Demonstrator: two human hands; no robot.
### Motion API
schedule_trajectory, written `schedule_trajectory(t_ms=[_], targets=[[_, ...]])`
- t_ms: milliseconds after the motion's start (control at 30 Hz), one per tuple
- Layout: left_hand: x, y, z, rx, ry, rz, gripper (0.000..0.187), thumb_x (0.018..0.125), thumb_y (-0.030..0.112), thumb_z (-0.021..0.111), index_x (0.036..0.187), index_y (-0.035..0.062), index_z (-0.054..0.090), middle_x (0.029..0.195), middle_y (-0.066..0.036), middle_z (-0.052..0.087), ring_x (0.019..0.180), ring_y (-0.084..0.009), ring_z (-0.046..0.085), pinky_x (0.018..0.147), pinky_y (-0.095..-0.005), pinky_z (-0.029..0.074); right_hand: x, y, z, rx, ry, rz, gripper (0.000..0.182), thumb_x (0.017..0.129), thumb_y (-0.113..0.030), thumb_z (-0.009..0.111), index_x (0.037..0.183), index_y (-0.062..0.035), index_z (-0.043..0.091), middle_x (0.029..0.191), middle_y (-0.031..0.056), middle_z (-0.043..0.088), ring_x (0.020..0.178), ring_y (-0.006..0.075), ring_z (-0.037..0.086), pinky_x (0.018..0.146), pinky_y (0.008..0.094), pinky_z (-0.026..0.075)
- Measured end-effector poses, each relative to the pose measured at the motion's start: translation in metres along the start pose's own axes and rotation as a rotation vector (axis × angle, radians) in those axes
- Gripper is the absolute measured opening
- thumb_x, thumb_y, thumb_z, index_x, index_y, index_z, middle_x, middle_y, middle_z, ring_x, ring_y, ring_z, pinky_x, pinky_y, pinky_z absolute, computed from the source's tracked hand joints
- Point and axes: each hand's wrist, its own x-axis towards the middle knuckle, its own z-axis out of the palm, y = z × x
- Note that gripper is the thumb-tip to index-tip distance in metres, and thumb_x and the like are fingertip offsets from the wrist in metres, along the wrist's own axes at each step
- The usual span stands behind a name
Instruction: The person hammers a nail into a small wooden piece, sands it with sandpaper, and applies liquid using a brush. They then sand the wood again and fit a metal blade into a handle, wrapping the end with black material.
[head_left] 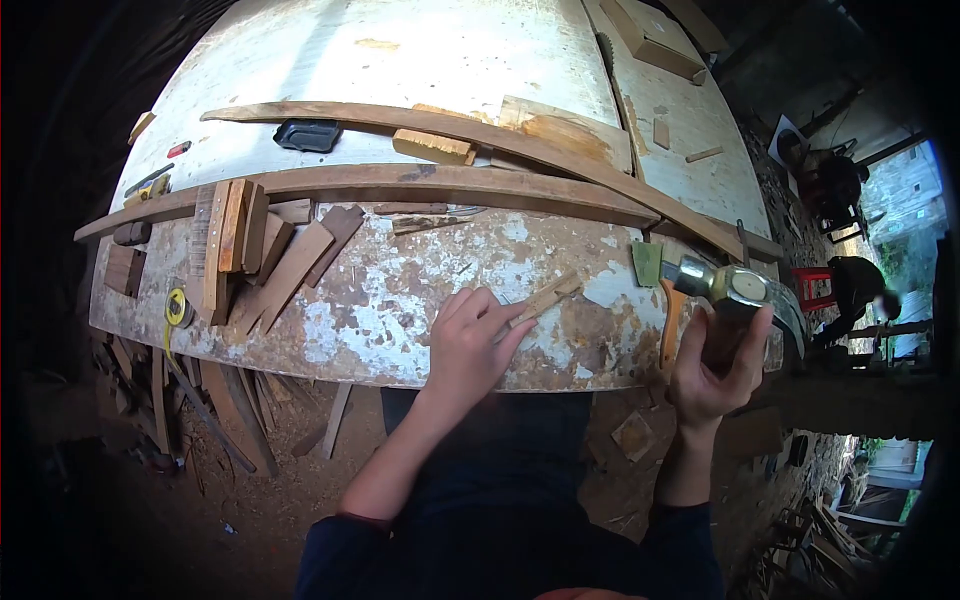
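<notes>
My left hand (468, 338) is at the front of the worn workbench, its thumb and fingers closed on the near end of a small wooden strip (552, 295). The strip lies at a slant and its far end points right and away from me. A thin pale sliver shows by the fingertips, too small to name. My right hand (712, 372) is closed around the handle of a hammer (748, 286), raised over the bench's right side. Its shiny metal head faces up toward the camera. Just left of the hammer are an orange-handled tool (671, 322) and a green block (646, 264).
Two long wooden boards (400, 182) cross the bench (330, 345). Wood offcuts (235, 240) and a yellow tape measure (178, 308) lie at left. Behind are a black tray (307, 135) and a cardboard box (655, 40). Scrap wood (245, 415) leans below. A person (858, 295) is at far right.
</notes>
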Motion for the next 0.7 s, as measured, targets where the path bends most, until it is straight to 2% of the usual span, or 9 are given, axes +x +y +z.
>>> schedule_trajectory(t_ms=[67, 167, 200, 333, 367, 400, 467, 533, 700], targets=[[0.003, -0.001, 0.000, -0.009, 0.013, -0.001, 0.025, 0.079, 0.012, 0.094, 0.100, 0.0037, 0.082, 0.079, -0.007, 0.059, 0.077, -0.0268, 0.060, 0.070, -0.0397, 0.047, -0.004, -0.001, 0.006, 0.038, -0.096, 0.023, 0.069, 0.086, 0.010, 0.079, 0.150, -0.0078, 0.064, 0.117, 0.0213, 0.074, 0.088, 0.0345, 0.076, 0.075, 0.0391, 0.060], [0.002, 0.001, 0.001, -0.020, -0.001, -0.005, 0.026, 0.078, 0.012, 0.094, 0.100, 0.0040, 0.083, 0.079, -0.007, 0.059, 0.077, -0.0265, 0.060, 0.070, -0.0395, 0.048, 0.003, -0.007, 0.000, -0.047, -0.768, -0.062, 0.079, 0.082, 0.003, 0.079, 0.155, -0.0214, 0.063, 0.116, 0.0173, 0.074, 0.082, 0.0300, 0.075, 0.070, 0.0381, 0.060], [0.001, 0.000, 0.000, -0.015, -0.002, -0.009, 0.026, 0.078, 0.012, 0.094, 0.100, 0.0041, 0.083, 0.079, -0.007, 0.059, 0.077, -0.0263, 0.060, 0.070, -0.0396, 0.048, 0.002, -0.005, -0.001, -0.096, -0.794, -0.056, 0.080, 0.080, -0.001, 0.077, 0.154, -0.0277, 0.063, 0.115, 0.0135, 0.074, 0.078, 0.0276, 0.072, 0.069, 0.0381, 0.060], [0.000, 0.000, 0.002, 0.000, 0.009, -0.006, 0.026, 0.078, 0.012, 0.095, 0.100, 0.0045, 0.083, 0.078, -0.007, 0.059, 0.077, -0.0260, 0.060, 0.070, -0.0396, 0.048, 0.019, -0.005, -0.009, -0.096, -0.200, -0.006, 0.076, 0.084, 0.012, 0.078, 0.155, -0.0068, 0.059, 0.113, 0.0222, 0.073, 0.084, 0.0336, 0.074, 0.073, 0.0415, 0.061], [-0.002, 0.000, 0.001, -0.003, 0.006, -0.010, 0.025, 0.079, 0.012, 0.094, 0.100, 0.0049, 0.083, 0.079, -0.006, 0.059, 0.077, -0.0259, 0.060, 0.070, -0.0398, 0.048, 0.007, -0.003, -0.012, -0.162, -0.078, 0.078, 0.073, 0.092, 0.010, 0.079, 0.158, 0.0073, 0.049, 0.117, 0.0228, 0.073, 0.095, 0.0291, 0.075, 0.080, 0.0369, 0.059], [-0.001, -0.001, 0.001, -0.004, 0.010, -0.005, 0.025, 0.080, 0.012, 0.093, 0.101, 0.0054, 0.083, 0.079, -0.006, 0.058, 0.077, -0.0257, 0.060, 0.071, -0.0399, 0.048, -0.001, 0.000, -0.004, -0.076, 0.039, 0.078, 0.074, 0.092, 0.009, 0.079, 0.159, 0.0063, 0.048, 0.118, 0.0231, 0.073, 0.095, 0.0284, 0.075, 0.079, 0.0389, 0.059], [0.001, -0.001, 0.001, -0.006, 0.011, -0.002, 0.024, 0.080, 0.013, 0.092, 0.101, 0.0059, 0.082, 0.080, -0.006, 0.058, 0.078, -0.0254, 0.060, 0.072, -0.0400, 0.048, -0.006, -0.003, -0.004, -0.102, -0.242, -0.064, 0.072, 0.091, 0.010, 0.079, 0.157, 0.0026, 0.053, 0.116, 0.0206, 0.072, 0.090, 0.0295, 0.074, 0.077, 0.0399, 0.059], [0.000, -0.001, 0.002, -0.017, 0.002, -0.012, 0.024, 0.080, 0.013, 0.092, 0.100, 0.0061, 0.082, 0.080, -0.005, 0.058, 0.078, -0.0251, 0.060, 0.073, -0.0399, 0.047, 0.005, -0.017, 0.002, -0.024, -0.838, -0.016, 0.068, 0.088, 0.003, 0.079, 0.152, -0.0170, 0.065, 0.110, 0.0183, 0.072, 0.082, 0.0318, 0.073, 0.070, 0.0405, 0.060], [0.000, 0.000, -0.002, 0.033, -0.009, -0.019, 0.025, 0.078, 0.015, 0.095, 0.099, 0.0068, 0.083, 0.080, -0.006, 0.059, 0.081, -0.0260, 0.059, 0.078, -0.0404, 0.045, 0.027, -0.009, -0.006, -0.029, -0.285, 0.058, 0.071, 0.086, 0.012, 0.078, 0.153, -0.0062, 0.062, 0.107, 0.0183, 0.072, 0.081, 0.0289, 0.072, 0.068, 0.0396, 0.058]])
